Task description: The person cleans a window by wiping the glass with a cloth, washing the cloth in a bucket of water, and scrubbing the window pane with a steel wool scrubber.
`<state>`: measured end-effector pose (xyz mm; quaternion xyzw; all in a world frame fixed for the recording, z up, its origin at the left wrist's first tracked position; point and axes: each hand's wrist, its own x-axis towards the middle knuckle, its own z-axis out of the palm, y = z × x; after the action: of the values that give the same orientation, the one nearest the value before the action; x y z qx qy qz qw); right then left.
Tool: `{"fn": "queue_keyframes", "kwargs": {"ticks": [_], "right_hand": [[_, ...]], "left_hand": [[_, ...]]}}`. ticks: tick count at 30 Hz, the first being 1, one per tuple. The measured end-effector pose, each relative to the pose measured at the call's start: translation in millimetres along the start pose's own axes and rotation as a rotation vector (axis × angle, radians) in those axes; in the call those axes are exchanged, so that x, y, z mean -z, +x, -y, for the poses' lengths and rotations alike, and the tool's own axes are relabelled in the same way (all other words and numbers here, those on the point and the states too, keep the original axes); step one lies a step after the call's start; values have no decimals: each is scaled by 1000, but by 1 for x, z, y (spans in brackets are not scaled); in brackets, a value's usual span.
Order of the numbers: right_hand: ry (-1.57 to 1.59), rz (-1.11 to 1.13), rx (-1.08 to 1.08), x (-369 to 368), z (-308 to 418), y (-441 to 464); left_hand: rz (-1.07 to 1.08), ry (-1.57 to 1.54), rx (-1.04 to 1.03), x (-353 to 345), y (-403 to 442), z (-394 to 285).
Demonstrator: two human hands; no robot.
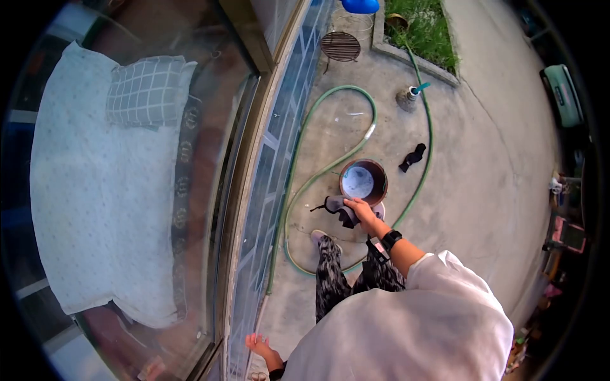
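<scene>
Dark grey cloth (341, 211) with thin strap, pinched between thumb and fingers of right hand (362, 213), hanging just beside near rim of reddish-brown bucket (381, 181). Pale, whitish surface inside bucket. Black watch (391, 239) on right wrist. Left hand (257, 345) low by tiled wall (257, 216), fingers spread, nothing in grasp. Crumpled black cloth (413, 157) on concrete floor (483, 184), beyond bucket. Green garden hose (431, 136) looping around bucket. Round slatted metal stool (340, 46) near grassy planter (419, 25). Behind window glass, bed (108, 203) with checked pillow (146, 91).
</scene>
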<state>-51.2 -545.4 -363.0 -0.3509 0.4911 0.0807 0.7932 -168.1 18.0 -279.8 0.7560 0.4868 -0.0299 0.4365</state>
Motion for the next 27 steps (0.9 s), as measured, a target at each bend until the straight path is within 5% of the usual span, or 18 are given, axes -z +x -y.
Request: {"fn": "queue_keyframes", "kwargs": {"ticks": [5, 8, 10, 12, 14, 15, 16, 18, 22, 27], "right_hand": [[-77, 49, 83, 26, 41, -19], [-511, -49, 242, 50, 52, -3], [-742, 92, 195, 57, 77, -2], [-642, 193, 426, 64, 80, 9], [-638, 471, 14, 49, 137, -27], [-587, 528, 57, 42, 146, -37], [-608, 569, 48, 37, 156, -39], [-598, 623, 19, 32, 165, -44], [-711, 540, 399, 25, 161, -40], [-411, 724, 131, 13, 159, -46]], "left_hand": [[366, 13, -124, -126, -67, -90], [442, -47, -177, -194, -103, -113], [478, 6, -241, -234, -152, -126], [651, 80, -472, -276, -187, -119], [720, 184, -587, -316, -264, -161], [742, 183, -689, -339, -287, -167], [708, 176, -826, -359, -306, -168], [700, 132, -634, -384, -326, -165], [553, 3, -478, -390, -348, -186], [313, 179, -728, -401, -354, -207]]}}
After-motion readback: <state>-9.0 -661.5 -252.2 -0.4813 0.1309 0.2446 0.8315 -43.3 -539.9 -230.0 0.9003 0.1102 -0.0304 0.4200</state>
